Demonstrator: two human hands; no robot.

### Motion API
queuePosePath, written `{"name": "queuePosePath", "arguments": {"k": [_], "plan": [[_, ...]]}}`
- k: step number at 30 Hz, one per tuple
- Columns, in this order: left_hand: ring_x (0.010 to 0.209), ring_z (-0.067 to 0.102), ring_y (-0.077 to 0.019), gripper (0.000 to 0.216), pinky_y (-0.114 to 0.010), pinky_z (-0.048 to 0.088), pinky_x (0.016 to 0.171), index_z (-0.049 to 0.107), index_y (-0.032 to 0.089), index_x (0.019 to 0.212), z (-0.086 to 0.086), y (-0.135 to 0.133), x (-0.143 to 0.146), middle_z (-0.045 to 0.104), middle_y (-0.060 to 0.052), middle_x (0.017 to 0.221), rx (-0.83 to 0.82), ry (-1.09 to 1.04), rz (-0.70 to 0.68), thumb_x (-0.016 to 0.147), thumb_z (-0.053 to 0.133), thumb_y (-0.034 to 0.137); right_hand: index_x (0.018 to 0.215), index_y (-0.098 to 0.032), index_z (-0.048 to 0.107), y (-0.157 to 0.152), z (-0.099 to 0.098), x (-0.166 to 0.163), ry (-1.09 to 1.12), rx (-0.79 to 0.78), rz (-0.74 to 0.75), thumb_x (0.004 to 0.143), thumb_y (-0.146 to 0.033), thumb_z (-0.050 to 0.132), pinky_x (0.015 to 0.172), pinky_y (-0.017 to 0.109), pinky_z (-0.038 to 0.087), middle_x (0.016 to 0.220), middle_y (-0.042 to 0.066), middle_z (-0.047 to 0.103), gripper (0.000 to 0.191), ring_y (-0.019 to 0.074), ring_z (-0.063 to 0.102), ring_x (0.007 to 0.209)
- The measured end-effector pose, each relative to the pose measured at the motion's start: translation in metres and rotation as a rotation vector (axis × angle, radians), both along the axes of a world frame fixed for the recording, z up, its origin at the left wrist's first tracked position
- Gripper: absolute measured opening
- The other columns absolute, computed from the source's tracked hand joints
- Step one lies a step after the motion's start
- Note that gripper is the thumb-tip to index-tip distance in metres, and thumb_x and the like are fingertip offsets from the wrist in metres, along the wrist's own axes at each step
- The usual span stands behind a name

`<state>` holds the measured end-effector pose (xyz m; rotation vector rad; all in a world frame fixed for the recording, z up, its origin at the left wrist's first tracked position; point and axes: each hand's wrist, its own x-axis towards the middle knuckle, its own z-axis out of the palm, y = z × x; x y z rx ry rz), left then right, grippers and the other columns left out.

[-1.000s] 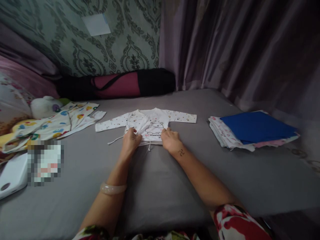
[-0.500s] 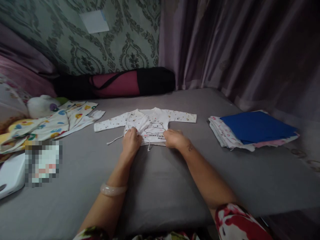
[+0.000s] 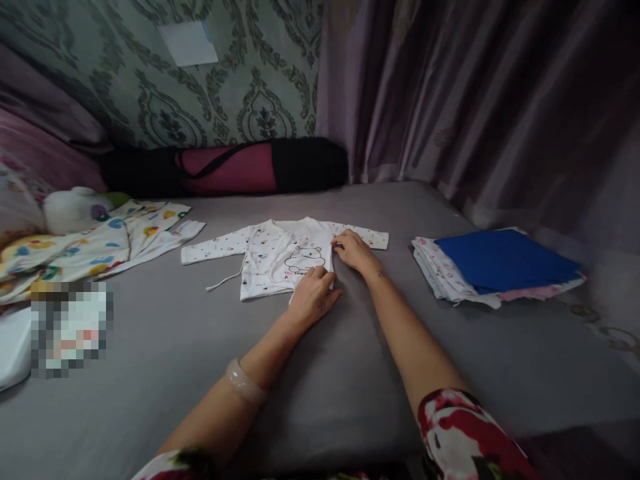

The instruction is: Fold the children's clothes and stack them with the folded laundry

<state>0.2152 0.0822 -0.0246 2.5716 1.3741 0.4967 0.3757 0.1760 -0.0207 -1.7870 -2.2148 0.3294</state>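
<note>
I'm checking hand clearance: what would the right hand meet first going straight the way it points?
The right hand would probably meet the side of the white wrap shirt; exact depth is unclear.

It's a single head-worn cam looking forward and kinda down across the wide grey cloth-covered surface (image 3: 165,360). Pretty close in: bare forearms (image 3: 417,340) run up from the bottom edge, small white long-sleeved printed shirt (image 3: 280,250) mid-frame, green damask-patterned wall (image 3: 250,40) up top.

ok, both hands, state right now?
Left hand: on the white shirt near its hem; grip can't be told.
Right hand: curled at the shirt's sleeve; grip can't be told.
</note>
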Motion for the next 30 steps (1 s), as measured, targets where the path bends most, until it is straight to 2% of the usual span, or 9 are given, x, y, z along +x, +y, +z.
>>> {"name": "queuePosePath", "arguments": {"k": [4, 10, 13, 17, 20, 22, 25, 28, 30], "plan": [[0.092, 0.060, -0.0209, 0.019, -0.031, 0.045, 0.080, 0.060, 0.021, 0.100, 0.000, 0.003, -0.006, 0.064, -0.008, 0.095, -0.066, -0.101, 0.144, 0.092, 0.042, 0.020, 0.111, -0.025, 0.068, 0.005, 0.002, 0.003, 0.003, -0.023, 0.030, 0.090, -0.023, 0.053, 0.095, 0.030, 0.041, 0.122, 0.005, 0.058, 0.026, 0.0200, 0.052, 0.116], [0.069, 0.059, -0.0155, 0.016, -0.027, 0.045, 0.069, 0.061, 0.019, 0.088, 0.000, 0.012, -0.014, 0.065, -0.002, 0.078, -0.120, -0.563, 0.522, 0.085, 0.048, 0.027, 0.110, -0.024, 0.064, 0.003, -0.003, 0.000, -0.014, 0.042, -0.026, 0.089, -0.023, 0.051, 0.091, 0.031, 0.043, 0.119, 0.006, 0.057, 0.024, 0.0217, 0.051, 0.114], [0.056, 0.053, -0.0133, 0.018, -0.025, 0.042, 0.056, 0.060, 0.019, 0.086, -0.001, 0.017, -0.019, 0.060, 0.001, 0.066, -0.201, -0.717, 0.601, 0.082, 0.049, 0.032, 0.108, -0.023, 0.064, 0.005, -0.005, 0.001, -0.033, 0.059, 0.000, 0.094, -0.026, 0.048, 0.089, 0.029, 0.041, 0.115, 0.007, 0.058, 0.021, 0.0202, 0.053, 0.110], [0.053, 0.050, -0.0126, 0.024, -0.024, 0.038, 0.052, 0.059, 0.018, 0.084, 0.000, 0.018, -0.023, 0.055, 0.003, 0.060, -0.204, -0.772, 0.619, 0.083, 0.050, 0.041, 0.111, -0.021, 0.063, 0.010, -0.008, 0.007, -0.099, 0.087, 0.069, 0.098, -0.027, 0.044, 0.090, 0.027, 0.038, 0.115, 0.007, 0.059, 0.024, 0.0187, 0.053, 0.108], [0.054, 0.051, -0.0132, 0.025, -0.024, 0.039, 0.053, 0.061, 0.018, 0.085, 0.000, 0.016, -0.024, 0.054, 0.003, 0.058, -0.289, -0.655, 0.504, 0.084, 0.051, 0.042, 0.114, -0.018, 0.061, 0.012, -0.009, 0.012, -0.143, 0.124, 0.068, 0.100, -0.025, 0.039, 0.091, 0.028, 0.036, 0.116, 0.008, 0.059, 0.026, 0.0193, 0.052, 0.107], [0.059, 0.054, -0.0142, 0.020, -0.025, 0.041, 0.057, 0.062, 0.019, 0.084, -0.002, 0.014, -0.025, 0.057, 0.001, 0.062, -0.321, -0.479, 0.321, 0.084, 0.053, 0.037, 0.113, -0.018, 0.060, 0.013, -0.010, 0.014, -0.152, 0.139, 0.059, 0.101, -0.024, 0.037, 0.092, 0.029, 0.035, 0.115, 0.009, 0.060, 0.027, 0.0199, 0.051, 0.107], [0.073, 0.058, -0.0170, 0.014, -0.028, 0.045, 0.067, 0.064, 0.020, 0.084, -0.005, 0.011, -0.023, 0.062, -0.003, 0.077, -0.225, -0.253, 0.070, 0.085, 0.052, 0.028, 0.112, -0.018, 0.061, 0.016, -0.010, 0.017, -0.155, 0.130, 0.061, 0.101, -0.023, 0.036, 0.092, 0.029, 0.035, 0.115, 0.010, 0.060, 0.027, 0.0206, 0.051, 0.108], [0.094, 0.058, -0.0227, 0.009, -0.034, 0.047, 0.083, 0.063, 0.020, 0.085, -0.005, 0.008, -0.019, 0.063, -0.009, 0.097, -0.089, -0.177, -0.036, 0.083, 0.055, 0.024, 0.112, -0.019, 0.062, 0.017, -0.009, 0.018, -0.148, 0.100, 0.054, 0.100, -0.024, 0.039, 0.092, 0.029, 0.035, 0.116, 0.009, 0.060, 0.027, 0.0205, 0.051, 0.109], [0.109, 0.055, -0.0249, 0.006, -0.038, 0.046, 0.093, 0.060, 0.020, 0.087, -0.005, 0.005, -0.016, 0.061, -0.011, 0.112, -0.069, -0.194, -0.108, 0.083, 0.057, 0.022, 0.112, -0.019, 0.063, 0.017, -0.007, 0.018, -0.139, 0.077, 0.045, 0.100, -0.025, 0.039, 0.093, 0.029, 0.036, 0.116, 0.009, 0.060, 0.027, 0.0204, 0.051, 0.109]]}}
